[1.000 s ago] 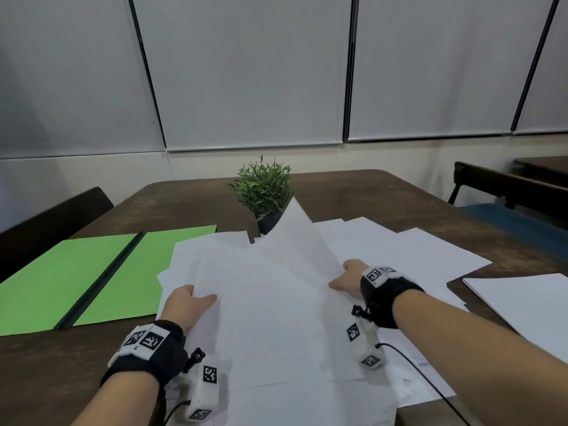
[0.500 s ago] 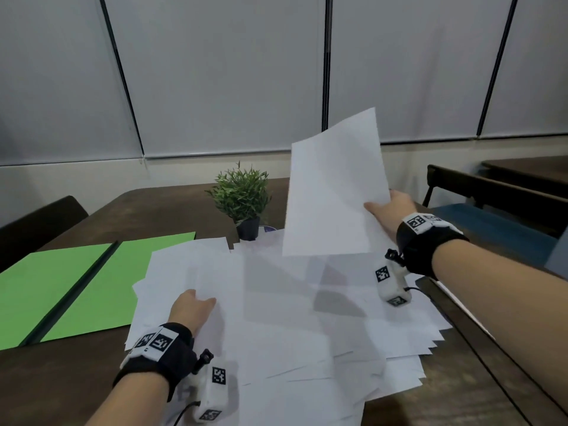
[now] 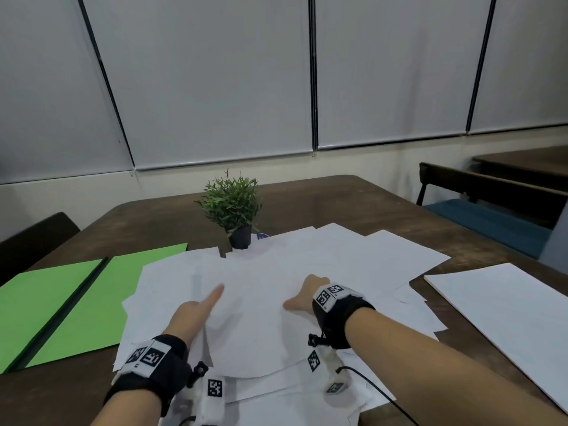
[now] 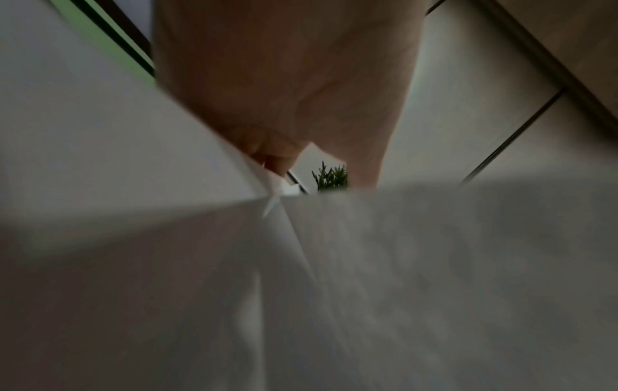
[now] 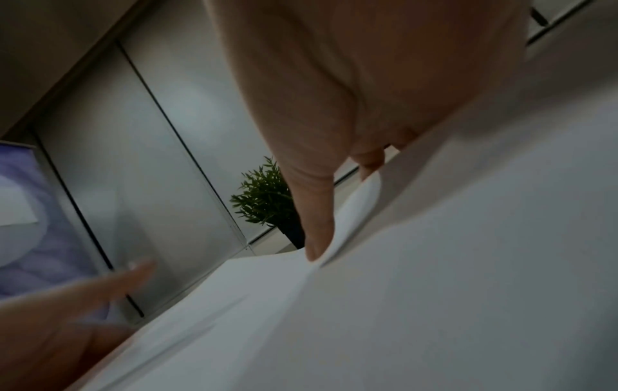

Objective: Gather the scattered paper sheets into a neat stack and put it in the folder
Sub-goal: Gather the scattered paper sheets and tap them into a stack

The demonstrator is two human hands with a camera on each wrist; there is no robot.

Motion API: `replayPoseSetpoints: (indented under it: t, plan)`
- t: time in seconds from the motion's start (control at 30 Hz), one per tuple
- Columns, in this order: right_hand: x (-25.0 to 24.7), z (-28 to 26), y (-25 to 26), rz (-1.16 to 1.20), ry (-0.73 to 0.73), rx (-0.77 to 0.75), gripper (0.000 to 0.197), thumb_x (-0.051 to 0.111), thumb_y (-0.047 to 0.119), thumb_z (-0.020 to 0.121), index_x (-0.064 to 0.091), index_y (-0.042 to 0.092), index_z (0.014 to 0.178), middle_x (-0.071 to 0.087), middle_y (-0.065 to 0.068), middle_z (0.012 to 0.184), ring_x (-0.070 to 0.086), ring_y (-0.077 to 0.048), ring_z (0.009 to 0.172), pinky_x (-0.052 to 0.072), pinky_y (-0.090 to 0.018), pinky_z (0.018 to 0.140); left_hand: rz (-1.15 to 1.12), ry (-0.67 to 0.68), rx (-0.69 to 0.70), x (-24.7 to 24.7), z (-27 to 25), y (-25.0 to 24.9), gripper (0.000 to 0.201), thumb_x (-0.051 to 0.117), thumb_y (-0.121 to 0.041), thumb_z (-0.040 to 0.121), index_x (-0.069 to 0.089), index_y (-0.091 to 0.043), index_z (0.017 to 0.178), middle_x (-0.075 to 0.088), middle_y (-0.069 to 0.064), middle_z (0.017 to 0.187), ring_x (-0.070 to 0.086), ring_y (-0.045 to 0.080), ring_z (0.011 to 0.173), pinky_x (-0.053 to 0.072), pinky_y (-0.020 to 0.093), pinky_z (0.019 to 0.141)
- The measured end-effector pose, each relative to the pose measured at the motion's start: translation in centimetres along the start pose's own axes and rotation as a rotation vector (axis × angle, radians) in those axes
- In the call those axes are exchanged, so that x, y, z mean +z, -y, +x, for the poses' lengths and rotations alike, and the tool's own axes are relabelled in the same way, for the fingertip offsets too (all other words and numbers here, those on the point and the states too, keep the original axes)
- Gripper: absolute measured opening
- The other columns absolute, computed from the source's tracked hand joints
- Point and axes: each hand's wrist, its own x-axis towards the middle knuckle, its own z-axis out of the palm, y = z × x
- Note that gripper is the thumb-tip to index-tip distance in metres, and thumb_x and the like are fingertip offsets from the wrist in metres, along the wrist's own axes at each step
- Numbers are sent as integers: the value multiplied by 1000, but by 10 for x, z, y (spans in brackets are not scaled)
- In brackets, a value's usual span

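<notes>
Your left hand (image 3: 196,312) lies on the loose pile of paper sheets (image 3: 276,290) at about 7 o'clock of the pile, thumb stretched out toward 1 o'clock; the left wrist view shows its fingers (image 4: 274,156) tucked under the raised edge of a sheet with the thumb on top, so it looks like a light pinch on that sheet, though blur leaves this uncertain. Your right hand (image 3: 307,295) rests on the pile at about 4 o'clock of its middle, thumb spread out toward 8 o'clock. In the right wrist view its thumb tip presses down on a sheet and a bent fingertip (image 5: 371,161) sits at a curled-up paper edge; whether it actually grips that edge, you cannot tell.

The sheets lie fanned and overlapping on the brown table (image 3: 322,198), corners sticking out at every side. The open green folder (image 3: 61,302) lies flat at 9 o'clock of the pile, its right flap partly under the nearest sheets. A small potted plant (image 3: 232,207) stands at 12 o'clock, just beside the far edge of the pile. One separate white sheet (image 3: 504,312) lies at 3 o'clock, apart from the rest. A dark chair with a blue seat (image 3: 479,216) stands at 2 o'clock beyond the table
</notes>
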Motion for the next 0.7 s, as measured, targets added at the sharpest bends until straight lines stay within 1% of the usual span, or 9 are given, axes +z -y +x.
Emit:
replayPoseSetpoints:
  t: [0.1,0.2,0.3,0.37,0.43,0.53,0.6,0.67,0.7]
  plan:
    - [4,4,4,51,11,40,82,79,51,62,48,7,124,62,-8,117,61,-30,106,50,-38,94,93,26,17,3,-3,6,49,75,-39,78,58,1,100,64,10,101,60,27,90,45,32,76]
    - [3,6,4,62,58,1,55,79,43,70,60,8,109,65,-5,99,63,-27,94,51,-32,88,182,35,69,5,1,10,49,79,-26,73,56,-1,108,66,12,108,63,27,93,52,37,84]
    - [-2,6,4,136,53,-77,50,71,32,83,56,5,122,63,-9,114,59,-29,108,48,-31,92,222,-13,95,1,-4,6,59,75,-20,77,41,-7,123,53,14,121,56,30,104,48,39,90]
    - [-9,1,8,244,-12,-192,47,66,26,87,52,5,127,58,-11,126,55,-29,117,44,-30,96,262,-72,159,-3,-13,-5,58,70,-19,81,38,-10,128,42,16,127,50,29,101,43,35,89]
    - [-23,-8,14,384,-98,-305,45,64,22,89,51,7,129,57,-9,129,54,-27,119,42,-29,96,259,-166,287,-7,-20,-20,51,66,-17,84,39,-12,127,38,15,126,43,24,94,37,32,84]
    - [-49,-26,26,640,-220,-487,31,65,16,88,53,12,116,63,-5,114,60,-23,106,45,-28,86,50,-285,599,-12,-30,-46,35,62,-11,87,44,-15,117,50,7,117,51,21,99,44,33,85]
    - [-63,-36,35,799,-283,-600,24,67,11,85,52,16,102,65,-2,102,64,-18,93,51,-32,81,-104,-311,750,-12,-43,-64,29,59,-11,91,39,-17,113,55,0,107,57,8,92,47,19,77]
    - [-74,-41,40,918,-341,-670,29,72,10,80,51,23,96,67,1,100,65,-13,90,54,-32,83,-224,-319,850,-9,-54,-80,32,58,-11,93,34,-16,114,55,-5,104,57,-9,87,44,5,71]
    - [-77,-43,41,961,-358,-692,34,75,11,79,51,26,97,67,4,101,66,-10,92,54,-29,85,-264,-318,880,-8,-59,-86,37,60,-12,92,33,-16,117,55,-8,105,57,-12,89,43,2,73]
